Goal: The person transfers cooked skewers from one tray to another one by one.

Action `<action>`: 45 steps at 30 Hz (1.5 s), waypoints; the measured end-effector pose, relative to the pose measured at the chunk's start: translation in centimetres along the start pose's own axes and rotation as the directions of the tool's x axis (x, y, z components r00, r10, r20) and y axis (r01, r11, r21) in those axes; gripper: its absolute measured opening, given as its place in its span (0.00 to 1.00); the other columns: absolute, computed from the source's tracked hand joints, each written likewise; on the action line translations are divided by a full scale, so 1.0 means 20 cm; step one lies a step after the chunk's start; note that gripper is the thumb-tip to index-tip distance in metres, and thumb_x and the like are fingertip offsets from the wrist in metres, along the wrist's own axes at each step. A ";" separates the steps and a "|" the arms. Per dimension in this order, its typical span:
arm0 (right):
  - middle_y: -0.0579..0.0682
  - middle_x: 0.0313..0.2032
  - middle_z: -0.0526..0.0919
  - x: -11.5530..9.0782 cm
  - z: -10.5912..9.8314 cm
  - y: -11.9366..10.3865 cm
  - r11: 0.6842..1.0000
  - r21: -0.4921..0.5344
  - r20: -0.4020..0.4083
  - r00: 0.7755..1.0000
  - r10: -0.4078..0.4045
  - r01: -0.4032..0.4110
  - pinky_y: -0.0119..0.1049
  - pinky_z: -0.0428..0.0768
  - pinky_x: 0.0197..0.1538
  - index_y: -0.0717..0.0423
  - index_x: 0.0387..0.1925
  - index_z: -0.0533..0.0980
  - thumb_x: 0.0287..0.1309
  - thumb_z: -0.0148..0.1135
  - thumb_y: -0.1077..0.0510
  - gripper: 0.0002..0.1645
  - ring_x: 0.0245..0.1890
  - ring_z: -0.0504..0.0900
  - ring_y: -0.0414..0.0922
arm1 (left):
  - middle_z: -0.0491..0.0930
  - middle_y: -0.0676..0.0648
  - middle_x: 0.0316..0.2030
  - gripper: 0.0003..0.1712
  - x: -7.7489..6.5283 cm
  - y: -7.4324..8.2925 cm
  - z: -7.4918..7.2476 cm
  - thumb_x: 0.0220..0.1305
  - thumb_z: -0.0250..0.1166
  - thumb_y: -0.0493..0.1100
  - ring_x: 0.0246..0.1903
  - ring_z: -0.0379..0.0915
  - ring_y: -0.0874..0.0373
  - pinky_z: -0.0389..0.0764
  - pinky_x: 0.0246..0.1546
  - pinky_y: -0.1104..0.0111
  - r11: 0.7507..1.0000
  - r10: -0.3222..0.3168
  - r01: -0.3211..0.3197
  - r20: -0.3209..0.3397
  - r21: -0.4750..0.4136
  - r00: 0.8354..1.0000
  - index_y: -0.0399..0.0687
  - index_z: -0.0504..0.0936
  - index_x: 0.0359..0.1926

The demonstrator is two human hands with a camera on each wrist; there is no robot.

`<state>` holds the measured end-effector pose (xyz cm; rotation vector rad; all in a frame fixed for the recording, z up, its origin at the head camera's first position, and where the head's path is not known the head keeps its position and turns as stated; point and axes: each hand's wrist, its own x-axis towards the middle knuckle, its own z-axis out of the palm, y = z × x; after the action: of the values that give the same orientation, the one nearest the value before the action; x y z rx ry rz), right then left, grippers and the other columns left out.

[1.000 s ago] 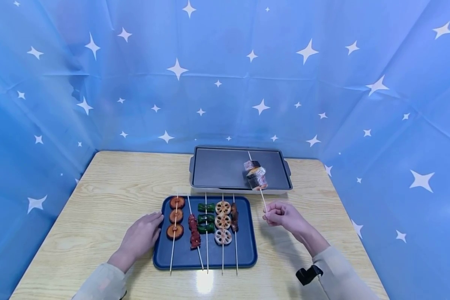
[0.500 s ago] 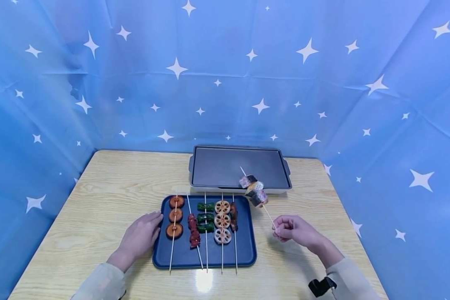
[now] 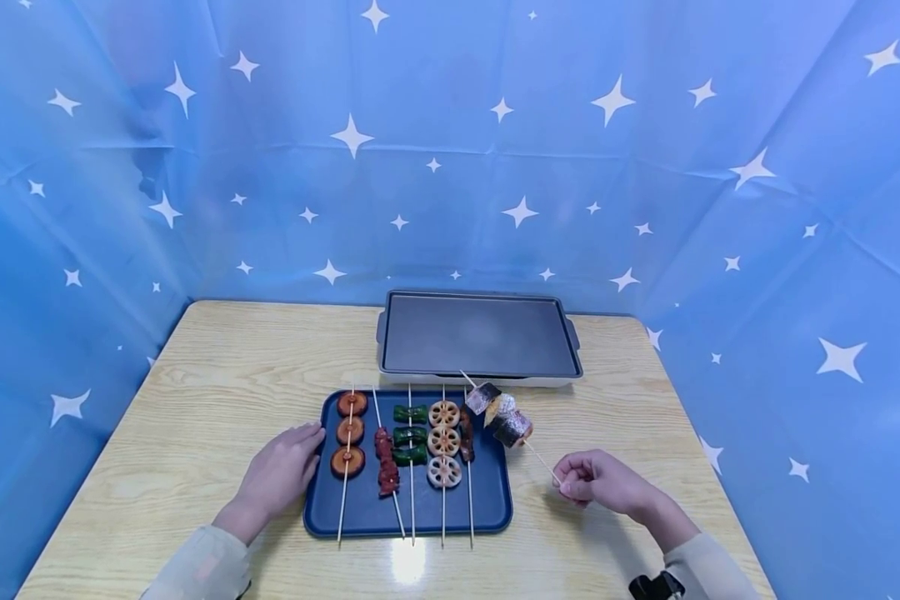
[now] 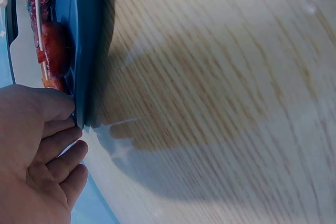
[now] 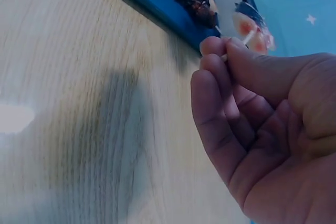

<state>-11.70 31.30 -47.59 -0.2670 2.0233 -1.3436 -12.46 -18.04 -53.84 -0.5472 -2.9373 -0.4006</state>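
Observation:
My right hand (image 3: 603, 483) pinches the lower end of a food skewer (image 3: 501, 414) between thumb and fingertips. Its chunks have dark, silvery skin like fish, with an orange piece among them. Tilted up to the left, the skewer overlaps the upper right corner of the blue tray (image 3: 495, 508). At the tray's left rim, my left hand (image 3: 281, 467) grips the edge, thumb at the rim in the left wrist view. Across the tray lie skewers of round brown slices (image 3: 350, 431), red meat (image 3: 387, 462), green pepper-like pieces (image 3: 410, 435), lotus root (image 3: 443, 442) and brown meat (image 3: 467, 435).
A dark rectangular griddle (image 3: 480, 333) with side handles stands behind the tray, near the back of the wooden table (image 3: 247, 367). Blue curtains (image 3: 435, 217) with white stars enclose the back and both sides.
My right hand has drawn the fish-like skewer off from over the griddle, toward me and right, its tip swinging left over the tray's corner. My left hand stays at the tray.

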 end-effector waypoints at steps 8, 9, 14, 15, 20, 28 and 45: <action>0.48 0.26 0.78 -0.03 0.00 0.03 1.000 0.010 0.042 0.999 -0.025 0.025 0.28 0.78 0.29 0.80 0.41 0.71 0.63 0.56 0.66 0.15 0.26 0.76 0.36 | 0.80 0.37 0.55 0.22 0.00 0.00 -0.01 0.59 0.67 0.37 0.57 0.76 0.42 0.76 0.62 0.50 1.000 -0.012 0.012 0.001 -0.006 1.000 0.34 0.81 0.54; 0.47 0.26 0.78 -0.04 0.00 0.04 1.000 0.009 0.045 0.999 -0.029 0.029 0.28 0.78 0.29 0.80 0.40 0.71 0.63 0.56 0.67 0.14 0.26 0.77 0.36 | 0.80 0.37 0.55 0.22 0.00 0.00 -0.01 0.59 0.67 0.37 0.57 0.76 0.42 0.76 0.62 0.50 1.000 -0.012 0.012 0.002 -0.004 1.000 0.34 0.81 0.54; 0.46 0.25 0.78 -0.06 -0.01 0.06 1.000 0.015 0.060 0.998 -0.027 0.026 0.27 0.78 0.29 0.81 0.40 0.70 0.64 0.55 0.67 0.14 0.25 0.76 0.35 | 0.80 0.37 0.55 0.22 0.00 0.00 0.00 0.59 0.67 0.38 0.57 0.76 0.42 0.76 0.62 0.50 1.000 -0.015 0.015 0.002 0.001 1.000 0.34 0.81 0.54; 0.46 0.25 0.78 -0.07 -0.01 0.07 1.000 0.019 0.059 0.998 -0.026 0.025 0.27 0.78 0.29 0.81 0.40 0.70 0.64 0.55 0.66 0.15 0.25 0.76 0.35 | 0.80 0.37 0.55 0.22 0.00 0.00 0.00 0.59 0.67 0.38 0.57 0.76 0.42 0.76 0.62 0.50 1.000 -0.013 0.013 0.000 0.001 1.000 0.34 0.81 0.54; 0.47 0.26 0.79 -0.07 0.00 0.08 0.999 0.043 0.050 0.999 -0.001 -0.001 0.27 0.78 0.29 0.82 0.41 0.69 0.64 0.55 0.67 0.15 0.25 0.77 0.36 | 0.81 0.37 0.55 0.22 0.00 0.00 0.00 0.59 0.68 0.37 0.57 0.77 0.42 0.76 0.61 0.50 1.000 -0.007 0.007 -0.008 0.004 1.000 0.34 0.81 0.54; 0.46 0.25 0.79 -0.06 0.02 0.09 0.997 0.075 0.036 0.999 0.021 -0.023 0.26 0.76 0.28 0.82 0.41 0.69 0.64 0.55 0.67 0.15 0.25 0.76 0.35 | 0.81 0.37 0.55 0.22 0.00 0.00 0.00 0.59 0.67 0.37 0.57 0.77 0.42 0.76 0.62 0.50 1.000 -0.005 0.005 -0.007 0.005 1.000 0.34 0.81 0.54; 0.48 0.25 0.84 0.04 0.21 0.05 0.990 0.117 0.040 0.997 0.069 -0.073 0.25 0.81 0.28 0.76 0.37 0.76 0.60 0.59 0.63 0.14 0.24 0.79 0.36 | 0.81 0.37 0.55 0.22 0.00 0.00 -0.01 0.59 0.68 0.37 0.56 0.77 0.42 0.77 0.61 0.50 1.000 -0.008 0.008 -0.014 -0.003 1.000 0.34 0.81 0.54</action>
<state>-9.38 28.39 -49.80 -0.1627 1.8981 -1.3984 -12.41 -18.01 -53.70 -0.5306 -2.9275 -0.4082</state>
